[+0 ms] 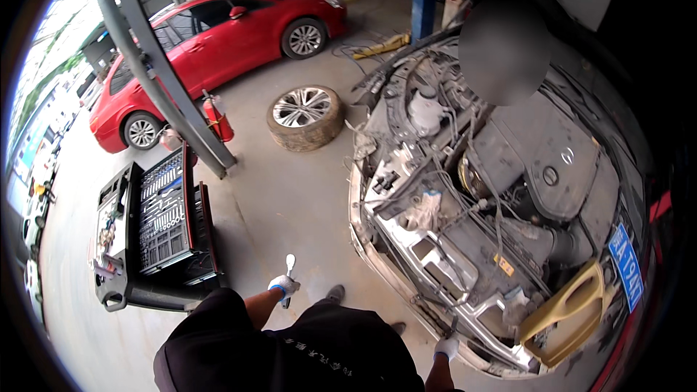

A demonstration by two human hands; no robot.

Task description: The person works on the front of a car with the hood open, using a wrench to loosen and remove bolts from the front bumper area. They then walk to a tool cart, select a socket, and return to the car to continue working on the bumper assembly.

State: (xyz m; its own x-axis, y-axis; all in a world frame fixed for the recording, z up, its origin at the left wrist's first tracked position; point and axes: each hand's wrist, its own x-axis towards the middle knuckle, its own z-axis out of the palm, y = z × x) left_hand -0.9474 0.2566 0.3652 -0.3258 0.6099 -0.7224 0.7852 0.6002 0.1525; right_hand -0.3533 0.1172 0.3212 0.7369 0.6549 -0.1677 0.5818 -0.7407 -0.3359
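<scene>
My left hand (pixel 285 287), in a white glove with a blue cuff, is closed around a ratchet wrench (pixel 290 262). Its pale head points up and its dark handle end shows below my fist. My right hand (pixel 446 348), also gloved, is at the front edge of an opened car (pixel 359 210). Its fingers are curled by a thin dark object rising toward the car; I cannot make out its kind. In the engine bay, a pale glove (pixel 423 210) lies near the front, left of the grey engine cover (pixel 552 156).
A tool cart (pixel 120 276) with an open drawer of wrenches (pixel 163 207) stands left. Farther off are a loose wheel (pixel 305 117), a fire extinguisher (pixel 218 117) by a post, and a red car (pixel 218 43). A yellow tray (pixel 534 327) rests at the car's near right. A round blur hides part of the engine bay.
</scene>
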